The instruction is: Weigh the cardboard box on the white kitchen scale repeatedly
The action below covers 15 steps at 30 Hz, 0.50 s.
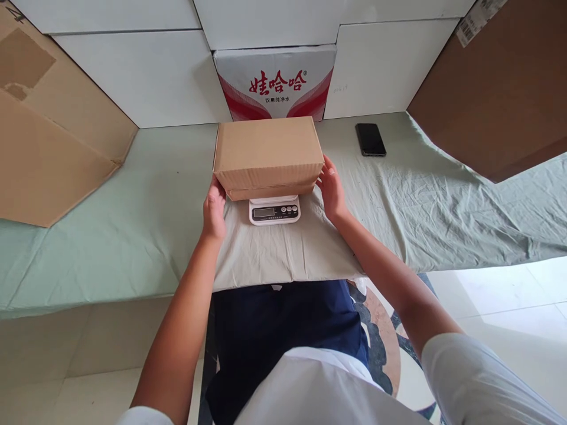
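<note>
A closed brown cardboard box [270, 147] is on or just above a small white kitchen scale [274, 211]; I cannot tell whether its full weight rests there. The scale's display and buttons face me, and its platform is mostly hidden under the box. My left hand [215, 206] grips the box's lower left front corner. On the opposite side, my right hand [330, 186] has its fingers against the right front corner. The box is held between both hands, roughly level.
A black phone [371, 140] lies on the green cloth [376, 195] to the right. Behind the box stands a white and red printed carton [277, 82] between white panels [133, 77]. Large cardboard pieces [57, 136] stand at the left, and another brown cardboard panel [500, 94] at the right.
</note>
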Each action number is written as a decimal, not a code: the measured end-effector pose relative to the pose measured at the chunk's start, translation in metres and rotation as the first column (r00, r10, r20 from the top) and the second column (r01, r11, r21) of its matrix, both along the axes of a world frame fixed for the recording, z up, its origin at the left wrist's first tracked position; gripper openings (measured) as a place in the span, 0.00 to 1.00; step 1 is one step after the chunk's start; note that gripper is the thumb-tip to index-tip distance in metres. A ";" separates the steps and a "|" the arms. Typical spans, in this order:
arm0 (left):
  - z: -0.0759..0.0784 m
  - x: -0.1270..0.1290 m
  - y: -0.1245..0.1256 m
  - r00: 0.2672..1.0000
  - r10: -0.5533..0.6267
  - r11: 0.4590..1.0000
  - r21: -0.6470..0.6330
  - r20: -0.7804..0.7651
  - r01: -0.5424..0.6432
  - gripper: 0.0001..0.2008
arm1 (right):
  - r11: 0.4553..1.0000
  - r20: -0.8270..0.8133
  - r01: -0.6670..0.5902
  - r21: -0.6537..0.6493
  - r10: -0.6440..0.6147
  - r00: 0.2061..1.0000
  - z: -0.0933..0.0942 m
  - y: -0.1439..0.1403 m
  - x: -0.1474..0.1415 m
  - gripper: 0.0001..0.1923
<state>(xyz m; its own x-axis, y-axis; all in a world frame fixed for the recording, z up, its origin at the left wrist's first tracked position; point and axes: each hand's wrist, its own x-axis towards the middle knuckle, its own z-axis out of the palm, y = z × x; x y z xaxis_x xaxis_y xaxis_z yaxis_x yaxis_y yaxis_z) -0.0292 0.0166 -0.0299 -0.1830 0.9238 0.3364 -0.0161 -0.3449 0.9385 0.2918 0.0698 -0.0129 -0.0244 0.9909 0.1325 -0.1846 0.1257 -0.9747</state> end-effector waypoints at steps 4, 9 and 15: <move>-0.003 -0.002 0.001 1.000 0.001 1.000 -0.002 0.027 -0.001 0.53 | 1.000 -0.020 -0.007 0.018 0.008 1.000 -0.003 0.001 0.001 0.43; -0.002 -0.001 0.000 1.000 0.004 1.000 0.015 0.022 -0.005 0.52 | 1.000 -0.038 -0.003 0.028 0.004 0.999 -0.003 0.000 0.002 0.41; 0.000 -0.001 -0.003 1.000 0.000 1.000 0.018 0.018 -0.001 0.51 | 0.999 -0.061 0.008 0.045 -0.005 0.998 -0.002 0.000 0.003 0.42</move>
